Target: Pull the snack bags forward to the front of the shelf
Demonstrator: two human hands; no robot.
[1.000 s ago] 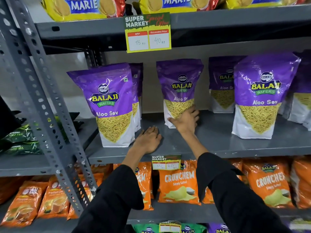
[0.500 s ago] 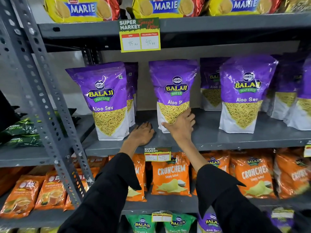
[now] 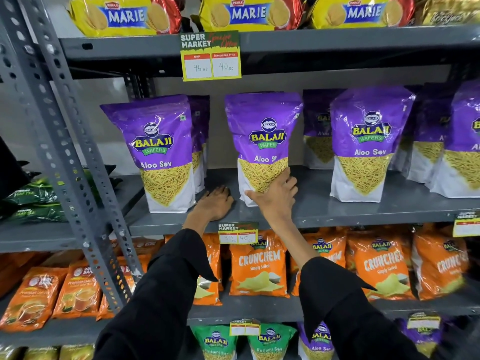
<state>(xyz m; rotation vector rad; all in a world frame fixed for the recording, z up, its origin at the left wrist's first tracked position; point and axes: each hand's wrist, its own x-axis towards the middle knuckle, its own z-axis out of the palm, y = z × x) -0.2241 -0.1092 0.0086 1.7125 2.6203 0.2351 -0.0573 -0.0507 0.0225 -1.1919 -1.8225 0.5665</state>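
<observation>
On a grey steel shelf [image 3: 337,214] of purple Aloo Sev packs, a shopworker's right hand [image 3: 275,201] wraps the lower corner of the middle bag [image 3: 265,141], which stands upright, set back from the front edge. The left hand [image 3: 215,203] lies flat and empty on the shelf beside it. Best drawn low and level, so the tall pouch slides forward without tipping.
</observation>
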